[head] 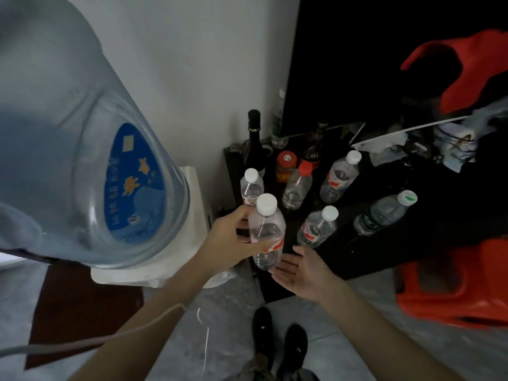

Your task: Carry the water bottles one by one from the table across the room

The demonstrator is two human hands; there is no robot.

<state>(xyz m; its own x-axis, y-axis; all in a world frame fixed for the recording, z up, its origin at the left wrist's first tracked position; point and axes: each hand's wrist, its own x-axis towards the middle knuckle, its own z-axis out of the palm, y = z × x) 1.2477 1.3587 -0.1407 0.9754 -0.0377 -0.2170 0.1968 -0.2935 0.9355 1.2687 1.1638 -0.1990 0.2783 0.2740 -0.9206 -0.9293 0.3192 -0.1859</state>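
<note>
We stand in a dim corner where a low dark table (428, 204) sits against a white wall, with a water dispenser (176, 243) and its big blue jug (82, 149) to our left and a red stool (453, 281) to our right. On the table stand five small clear water bottles (339, 177), among them one with a red cap and one with a green-marked cap, with a tall dark wine bottle (254, 144) and a red-lidded jar (286, 166) behind them.

Our left hand (231, 243) grips the held bottle (268, 232) around its middle, fingers and thumb curled round the label band. The bottle stands upright with its white cap on, at the table's near edge; whether its base is on the top or already clear of it we cannot tell. Our right hand (302, 270) lies open, palm up, just beside and below the bottle's base, touching nothing that we can see.

The bottle looks like thin, clear plastic, so we judge it light, a little squashy under pressure and smooth enough to slip. A hold around the waist, where the ribs and label give purchase, seems best, with the open palm ready under the base.
</note>
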